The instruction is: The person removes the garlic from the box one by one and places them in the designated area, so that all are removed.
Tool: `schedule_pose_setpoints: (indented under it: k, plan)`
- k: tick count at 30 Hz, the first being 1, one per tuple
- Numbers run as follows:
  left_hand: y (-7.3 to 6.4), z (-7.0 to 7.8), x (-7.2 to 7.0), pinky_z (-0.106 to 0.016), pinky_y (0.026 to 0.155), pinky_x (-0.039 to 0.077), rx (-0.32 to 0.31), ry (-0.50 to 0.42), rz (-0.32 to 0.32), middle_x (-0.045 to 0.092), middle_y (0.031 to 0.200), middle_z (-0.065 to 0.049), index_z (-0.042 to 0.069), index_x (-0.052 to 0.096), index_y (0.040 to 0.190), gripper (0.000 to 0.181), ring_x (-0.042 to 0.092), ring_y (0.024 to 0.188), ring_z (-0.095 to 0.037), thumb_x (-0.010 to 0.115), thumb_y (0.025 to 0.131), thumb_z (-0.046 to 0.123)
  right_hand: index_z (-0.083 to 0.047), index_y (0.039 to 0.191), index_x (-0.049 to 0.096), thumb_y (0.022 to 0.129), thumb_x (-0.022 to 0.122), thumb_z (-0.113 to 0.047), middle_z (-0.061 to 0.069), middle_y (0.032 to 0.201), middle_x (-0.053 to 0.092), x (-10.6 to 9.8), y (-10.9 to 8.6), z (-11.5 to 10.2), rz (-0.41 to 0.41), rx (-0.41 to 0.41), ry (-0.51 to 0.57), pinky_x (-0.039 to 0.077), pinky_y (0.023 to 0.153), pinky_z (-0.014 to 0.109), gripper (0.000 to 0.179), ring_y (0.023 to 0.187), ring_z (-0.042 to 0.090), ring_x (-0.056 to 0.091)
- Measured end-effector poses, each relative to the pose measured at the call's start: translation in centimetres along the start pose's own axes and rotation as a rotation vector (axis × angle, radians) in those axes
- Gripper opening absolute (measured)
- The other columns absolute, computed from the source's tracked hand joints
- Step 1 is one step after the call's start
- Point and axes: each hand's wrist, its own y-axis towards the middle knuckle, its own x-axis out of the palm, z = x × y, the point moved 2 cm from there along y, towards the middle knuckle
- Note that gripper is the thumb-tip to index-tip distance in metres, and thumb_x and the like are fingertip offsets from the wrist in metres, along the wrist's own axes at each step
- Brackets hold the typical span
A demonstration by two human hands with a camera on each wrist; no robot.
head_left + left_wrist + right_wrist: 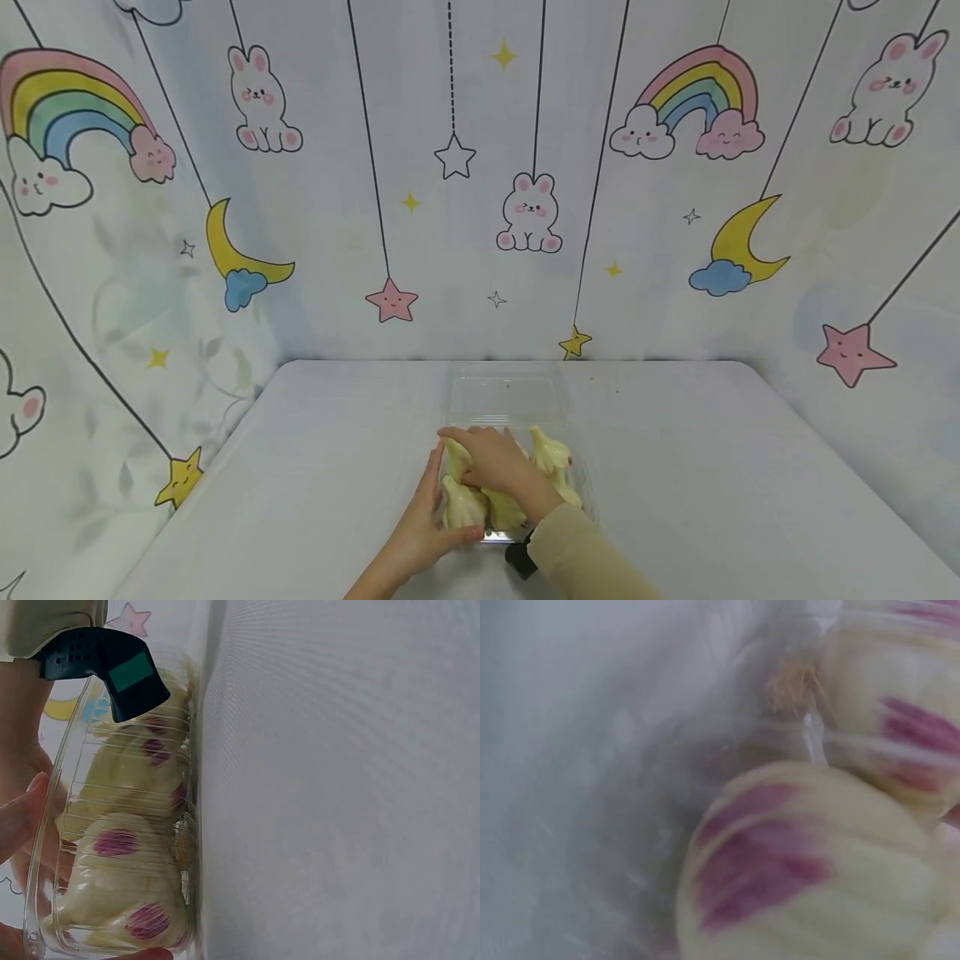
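Observation:
A clear plastic box (502, 538) holds several pale garlic bulbs (463, 505), their stems pointing up. My left hand (420, 533) grips the box's near left corner, thumb on the front edge and fingers along the side. Reaching inside, my right hand (495, 460) holds a garlic bulb (456, 459) near the left wall, partly hiding it and its neighbours. Through the ribbed side in the left wrist view, bulbs (124, 877) show purple patches. The right wrist view has a purple-streaked bulb (765, 855) up close, blurred, with tan roots (793, 686) behind it.
The box's transparent lid (506, 396) lies open toward the back. Beneath is a white table (337, 442). A patterned curtain (322, 233) with rabbits, stars and rainbows surrounds it. A black wrist device (521, 561) sits below the right sleeve (581, 550).

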Motion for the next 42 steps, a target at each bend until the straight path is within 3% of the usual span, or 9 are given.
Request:
schedule_pose_setpoints:
  k: [6,15,19,25,35,42]
  plan:
    - [0.0,0.0,0.1,-0.056,0.103,0.024,0.002,0.007,0.001,-0.001,0.148,-0.028,0.013,0.000,0.147,0.113,0.011,0.133,-0.046,0.081,0.068,0.017,-0.024,0.130,0.047,0.073,0.076,-0.018,0.006,0.111,0.061,0.0,0.1,0.2,0.006,-0.017,0.010,0.050,0.080,0.040,0.065,0.099,0.024,0.058]
    - [-0.1,0.1,0.0,-0.058,0.102,0.024,-0.006,0.003,-0.020,-0.004,0.148,-0.028,0.010,-0.002,0.147,0.113,0.009,0.132,-0.049,0.080,0.069,0.017,-0.024,0.133,0.045,0.071,0.077,-0.024,0.004,0.111,0.061,-0.4,0.1,1.0,0.024,0.005,0.129,0.049,0.077,0.034,0.069,0.095,0.019,0.056]
    - [-0.1,0.1,0.0,-0.058,0.102,0.024,-0.018,0.021,-0.025,-0.005,0.147,-0.029,0.012,-0.002,0.147,0.113,0.009,0.131,-0.049,0.080,0.069,0.019,-0.021,0.132,0.046,0.071,0.077,-0.026,0.005,0.107,0.063,-0.9,0.1,1.1,0.063,-0.009,0.138,0.049,0.078,0.034,0.068,0.093,0.020,0.058]
    - [-0.1,0.1,0.0,-0.058,0.101,0.025,-0.024,0.048,-0.037,-0.009,0.145,-0.032,0.011,-0.002,0.147,0.111,0.014,0.128,-0.054,0.078,0.071,0.022,-0.021,0.135,0.042,0.076,0.074,-0.025,0.006,0.118,0.059,-1.7,-0.4,1.3,0.088,0.001,0.231,0.047,0.086,0.041,0.067,0.106,0.024,0.056]
    - [-0.1,0.1,0.0,-0.063,0.099,0.024,-0.046,0.057,-0.033,-0.009,0.146,-0.031,0.013,0.001,0.148,0.108,0.011,0.129,-0.054,0.078,0.072,0.025,-0.023,0.137,0.040,0.077,0.074,-0.026,0.008,0.120,0.058,-2.4,-1.5,1.7,0.157,0.005,0.319,0.051,0.075,0.035,0.069,0.098,0.023,0.058]
    - [0.0,0.0,-0.1,-0.064,0.097,0.026,-0.066,0.076,-0.016,-0.007,0.148,-0.028,0.017,0.005,0.148,0.106,0.016,0.128,-0.053,0.078,0.072,0.028,-0.024,0.138,0.040,0.078,0.074,-0.024,0.007,0.119,0.057,-3.3,-2.6,2.2,0.231,-0.023,0.365,0.048,0.081,0.041,0.069,0.101,0.024,0.055]
